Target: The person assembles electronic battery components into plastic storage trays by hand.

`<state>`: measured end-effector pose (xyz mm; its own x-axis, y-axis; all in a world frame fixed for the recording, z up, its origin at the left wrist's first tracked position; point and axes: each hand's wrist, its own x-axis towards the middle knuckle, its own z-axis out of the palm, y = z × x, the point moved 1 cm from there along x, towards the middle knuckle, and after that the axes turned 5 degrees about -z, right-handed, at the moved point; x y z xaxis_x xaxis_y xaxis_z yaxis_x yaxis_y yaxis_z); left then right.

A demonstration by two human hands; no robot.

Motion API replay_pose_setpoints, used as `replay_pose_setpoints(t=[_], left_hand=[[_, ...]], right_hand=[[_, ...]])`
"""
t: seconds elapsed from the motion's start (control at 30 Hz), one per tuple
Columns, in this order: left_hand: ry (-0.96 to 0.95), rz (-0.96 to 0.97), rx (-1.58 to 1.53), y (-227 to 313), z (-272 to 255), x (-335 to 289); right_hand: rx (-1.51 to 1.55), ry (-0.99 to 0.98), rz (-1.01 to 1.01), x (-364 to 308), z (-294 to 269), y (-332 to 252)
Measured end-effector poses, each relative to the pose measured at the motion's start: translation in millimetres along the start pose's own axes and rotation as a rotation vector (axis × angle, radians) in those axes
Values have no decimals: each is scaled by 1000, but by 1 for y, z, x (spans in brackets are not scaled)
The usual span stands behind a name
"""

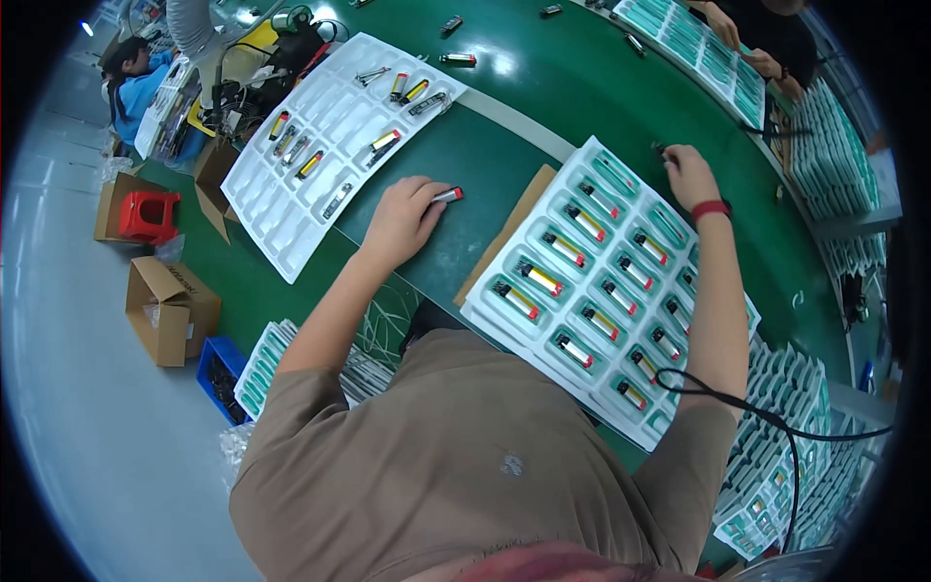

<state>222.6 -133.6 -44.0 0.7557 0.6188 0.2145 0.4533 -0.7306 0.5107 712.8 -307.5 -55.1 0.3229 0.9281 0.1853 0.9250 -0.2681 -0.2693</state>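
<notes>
Brown-shirted shoulders sit lowest; left hand (402, 218) pinches a red-tipped lighter (446, 195) pointing right toward the filled tray's (485, 315) left edge; right hand (689, 175) grips something small, unclear.

Factory assembly line, long green workbench (543, 68), moulded part trays (320, 145), seated co-workers

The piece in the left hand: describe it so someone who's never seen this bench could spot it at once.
Start at the green table, in the bare strip between the two white trays. There the left hand lies, holding a small silver cylinder with a red tip. Unlike similar pieces, it sits in no tray pocket, only in the fingers.
</notes>
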Motion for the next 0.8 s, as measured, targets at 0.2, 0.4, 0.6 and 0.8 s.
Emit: replay_pose_setpoints(t=[0.2, 0.4, 0.6, 0.8], left_hand=[[291, -312, 269, -119, -65, -43], [11, -470, 281, -157, -81, -37], [-29, -313, 132, -169, -70, -33], [199, -130, 65, -141, -62, -30]], right_hand=[[438, 313, 150, -100, -106, -114], [755, 646, 495, -232, -143, -127], [524, 666, 718, -324, -119, -99], [402, 353, 724, -329, -110, -99]])
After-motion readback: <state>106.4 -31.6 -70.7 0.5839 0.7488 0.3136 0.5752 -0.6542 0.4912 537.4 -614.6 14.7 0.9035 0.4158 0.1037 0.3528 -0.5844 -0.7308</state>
